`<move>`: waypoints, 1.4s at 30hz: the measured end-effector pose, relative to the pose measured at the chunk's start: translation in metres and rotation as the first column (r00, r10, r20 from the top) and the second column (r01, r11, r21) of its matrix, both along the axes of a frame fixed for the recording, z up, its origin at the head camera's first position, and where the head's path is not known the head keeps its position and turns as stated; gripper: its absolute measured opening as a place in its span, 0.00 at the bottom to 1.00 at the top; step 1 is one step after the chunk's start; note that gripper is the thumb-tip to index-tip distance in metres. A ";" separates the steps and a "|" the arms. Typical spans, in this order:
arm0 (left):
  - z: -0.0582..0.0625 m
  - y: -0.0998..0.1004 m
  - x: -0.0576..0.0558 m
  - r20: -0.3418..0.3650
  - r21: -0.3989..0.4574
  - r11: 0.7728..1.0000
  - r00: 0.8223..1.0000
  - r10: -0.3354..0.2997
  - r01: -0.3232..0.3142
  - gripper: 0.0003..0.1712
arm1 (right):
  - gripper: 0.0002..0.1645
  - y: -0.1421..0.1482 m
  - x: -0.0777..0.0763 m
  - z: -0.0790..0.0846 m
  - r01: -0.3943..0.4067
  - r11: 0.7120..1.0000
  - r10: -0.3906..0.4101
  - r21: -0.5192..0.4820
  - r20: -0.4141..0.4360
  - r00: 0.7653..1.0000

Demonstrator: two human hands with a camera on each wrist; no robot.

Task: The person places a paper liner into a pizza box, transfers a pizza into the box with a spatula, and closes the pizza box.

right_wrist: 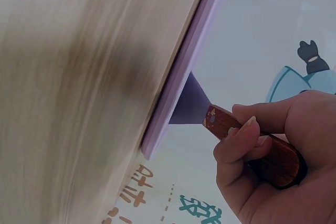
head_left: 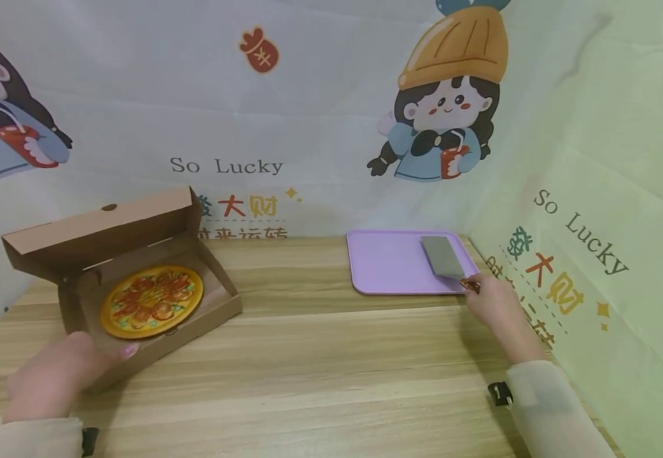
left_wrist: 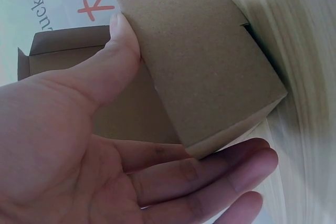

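At the left, a brown cardboard pizza box stands with its lid raised, and a round pizza lies inside. My left hand holds the box's near-left corner. In the left wrist view its thumb lies over the wall's top edge, the other fingers around the corner below. My right hand grips the wooden handle of a spatula. The spatula's flat grey metal blade is over the right part of a lilac tray, and the tray's rim hides part of it in the right wrist view.
The wooden table runs between box and tray. Behind it hangs a printed cloth, and a second cloth wall borders the right side close to my right arm. The raised box lid leans near the back cloth.
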State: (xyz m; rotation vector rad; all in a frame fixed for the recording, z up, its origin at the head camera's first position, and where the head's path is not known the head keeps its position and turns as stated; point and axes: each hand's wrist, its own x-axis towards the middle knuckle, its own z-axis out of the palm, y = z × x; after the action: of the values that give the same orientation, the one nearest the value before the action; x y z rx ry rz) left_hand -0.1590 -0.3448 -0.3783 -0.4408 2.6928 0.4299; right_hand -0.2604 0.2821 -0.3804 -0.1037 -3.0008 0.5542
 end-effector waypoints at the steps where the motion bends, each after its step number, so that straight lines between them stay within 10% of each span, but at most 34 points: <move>1: 0.000 -0.001 0.000 0.002 -0.001 1.000 1.000 -0.002 0.002 0.70 | 0.27 0.000 -0.001 0.000 -0.001 1.000 0.001 -0.001 0.004 1.000; 32: 0.001 0.000 0.000 0.013 -0.012 1.000 1.000 -0.001 0.001 0.69 | 0.24 0.003 0.003 0.018 -0.032 0.998 0.026 0.055 0.097 0.995; 42: 0.001 0.000 0.000 0.011 -0.008 1.000 1.000 -0.007 0.008 0.68 | 0.28 -0.042 0.018 0.031 -0.120 0.985 0.128 0.120 -0.060 0.990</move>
State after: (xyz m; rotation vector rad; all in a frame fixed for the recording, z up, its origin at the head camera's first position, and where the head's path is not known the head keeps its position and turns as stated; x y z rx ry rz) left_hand -0.1590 -0.3446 -0.3769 -0.4339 2.6857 0.4133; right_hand -0.2428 0.2400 -0.3492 0.1088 -2.9798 0.3833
